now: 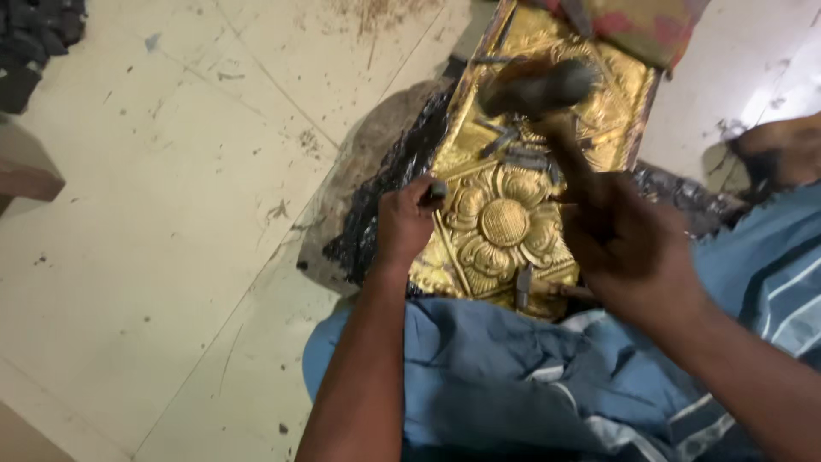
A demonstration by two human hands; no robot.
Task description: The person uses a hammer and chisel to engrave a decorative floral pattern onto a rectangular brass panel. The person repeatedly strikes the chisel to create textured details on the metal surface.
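**Two hands at an embossed golden sheet**

Blue cloth with pale stripes lies nearest the camera, draped over the person's lap and running off the bottom and right edges. Much here is hard to read: the hammer's head is smeared by motion, its handle mostly lost behind the right hand, itself blurred. Several small dark metal punches lie on the sheet, their shapes unclear. A patterned red and yellow cloth is cut off at the top edge, and a dark heap sits half out of view in the upper left corner.

Pale floor tiles, scuffed and speckled with dark marks, fill the left side. On them rests a rounded slab coated with black pitch, which carries the golden sheet, worked with a large flower in relief and ornate bands.

At the sheet's left border, the left hand has its grip closed narrowly around a short grey punch. Over the sheet's right side, the right hand's grip is wrapped tightly around the hammer handle, the head raised above the sheet's upper part.
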